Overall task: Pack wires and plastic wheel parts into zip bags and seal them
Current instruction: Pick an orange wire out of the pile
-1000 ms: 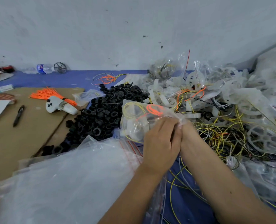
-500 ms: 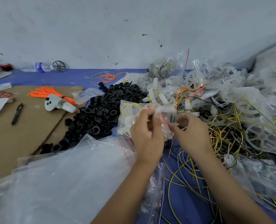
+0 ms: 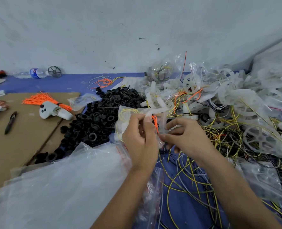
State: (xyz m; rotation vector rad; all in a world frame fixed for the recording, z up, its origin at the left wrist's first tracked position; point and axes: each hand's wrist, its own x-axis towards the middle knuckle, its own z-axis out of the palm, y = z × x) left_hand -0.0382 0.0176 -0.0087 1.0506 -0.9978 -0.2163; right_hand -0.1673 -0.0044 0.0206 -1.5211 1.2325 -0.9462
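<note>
A small clear zip bag (image 3: 127, 115) holding yellow and orange wires and white plastic parts is held up in the middle of the view. My left hand (image 3: 141, 139) pinches its top edge, with the orange wire (image 3: 154, 121) just beside the fingers. Fingertips of my right hand (image 3: 184, 138) pinch the bag's right end. A heap of black plastic rings (image 3: 104, 116) lies behind the bag to the left. White plastic wheels (image 3: 232, 96) and tangled yellow and black wires (image 3: 219, 134) cover the right side.
A stack of empty clear zip bags (image 3: 57, 184) lies at the front left. Cardboard (image 3: 21, 134) carries a white controller (image 3: 54, 111), an orange wire bundle (image 3: 42, 99) and a pen (image 3: 10, 122). A water bottle (image 3: 33, 73) lies by the wall. Loose wires (image 3: 186, 179) cross the blue cloth.
My hands have drawn apart: a second ago they pressed together on the bag's right end. The left hand has slid left along the bag's top edge and the bag now sits more upright.
</note>
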